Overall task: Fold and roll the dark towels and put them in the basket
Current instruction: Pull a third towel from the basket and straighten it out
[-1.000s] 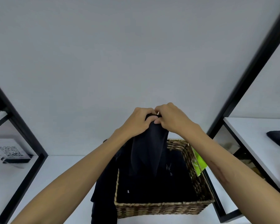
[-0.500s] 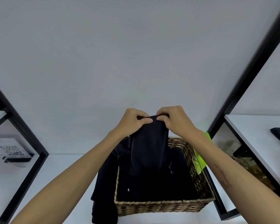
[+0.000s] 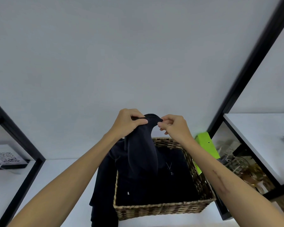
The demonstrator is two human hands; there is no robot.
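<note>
While both hands hold it up, the dark towel (image 3: 142, 145) hangs over the far left corner of the basket (image 3: 162, 208). The left hand (image 3: 128, 122) grips its top edge in curled fingers; the right hand (image 3: 174, 126) pinches the same edge just beside it. More dark cloth fills the basket and spills over its left rim. This looks like the opening step: next, the hands should probably part along the edge to spread the towel for folding.

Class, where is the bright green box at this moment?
In the head view, the bright green box stands right of centre, just outside the right wall of the woven wicker basket, behind the person's right forearm and beside the black shelf frame.
</note>
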